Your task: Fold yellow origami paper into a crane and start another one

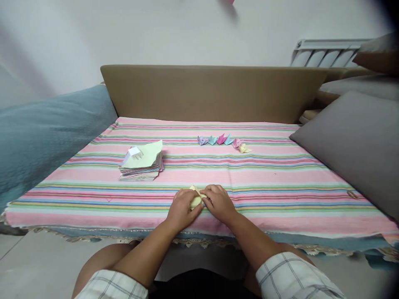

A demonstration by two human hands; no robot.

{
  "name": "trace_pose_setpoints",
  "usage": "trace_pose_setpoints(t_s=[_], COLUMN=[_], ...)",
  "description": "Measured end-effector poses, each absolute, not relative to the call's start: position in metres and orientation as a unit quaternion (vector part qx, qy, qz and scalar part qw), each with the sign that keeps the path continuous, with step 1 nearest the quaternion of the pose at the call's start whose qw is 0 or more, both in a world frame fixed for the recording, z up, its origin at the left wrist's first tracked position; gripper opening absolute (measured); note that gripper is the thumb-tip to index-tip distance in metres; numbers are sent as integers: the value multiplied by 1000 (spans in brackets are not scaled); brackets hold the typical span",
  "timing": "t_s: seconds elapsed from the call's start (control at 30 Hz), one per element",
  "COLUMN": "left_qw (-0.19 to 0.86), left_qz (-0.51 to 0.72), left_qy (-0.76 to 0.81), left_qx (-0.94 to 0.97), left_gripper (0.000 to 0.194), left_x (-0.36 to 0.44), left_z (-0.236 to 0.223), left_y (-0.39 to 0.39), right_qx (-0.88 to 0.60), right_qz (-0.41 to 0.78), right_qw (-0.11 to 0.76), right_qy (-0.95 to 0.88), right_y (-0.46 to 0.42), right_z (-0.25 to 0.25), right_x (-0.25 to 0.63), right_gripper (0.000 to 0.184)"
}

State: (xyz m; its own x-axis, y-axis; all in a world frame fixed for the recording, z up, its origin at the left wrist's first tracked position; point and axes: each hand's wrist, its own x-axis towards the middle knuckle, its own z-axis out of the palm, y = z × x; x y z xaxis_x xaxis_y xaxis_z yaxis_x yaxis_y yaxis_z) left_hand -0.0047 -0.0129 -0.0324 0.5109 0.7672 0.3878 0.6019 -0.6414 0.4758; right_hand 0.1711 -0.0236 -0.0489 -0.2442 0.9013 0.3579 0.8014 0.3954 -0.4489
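A small piece of pale yellow folded paper (pixel 195 202) lies on the striped cloth near its front edge, between my hands. My left hand (pixel 183 207) holds its left side, with thumb and fingers closed on the paper. From the right, my right hand (pixel 219 202) pinches the paper's other edge with its fingertips. My fingers cover part of the paper, so its full shape is hidden. Farther back, several folded paper cranes (pixel 221 139) in purple, blue, pink and yellow sit in a row.
A stack of coloured paper sheets (pixel 141 168) stands at the left, with a white plug adapter (pixel 135 152) on top. Grey cushions (pixel 352 145) lie at the right, a blue covered armrest (pixel 59 128) at the left. A brown backrest (pixel 212 93) rises behind the striped cloth (pixel 264 178).
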Motion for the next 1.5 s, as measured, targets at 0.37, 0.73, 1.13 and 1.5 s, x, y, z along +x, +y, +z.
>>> trace_pose_setpoints(t_s=[0.37, 0.73, 1.13, 1.5], left_qw=[135, 161, 93, 5], left_qz=[281, 252, 250, 223], left_qy=[413, 427, 445, 419], left_qx=[856, 853, 855, 880], left_gripper=[29, 35, 25, 25], left_x=[-3, -3, 4, 16], left_z=[-32, -27, -21, -19], left_y=[-13, -10, -17, -23], right_qx=[-567, -572, -570, -524], right_qz=[79, 84, 79, 285], right_qw=[263, 262, 291, 409], right_qy=[-777, -773, -765, -690], right_y=[-25, -26, -23, -22], right_z=[-45, -42, -48, -42], right_x=[170, 171, 172, 184], right_gripper=[30, 25, 10, 30])
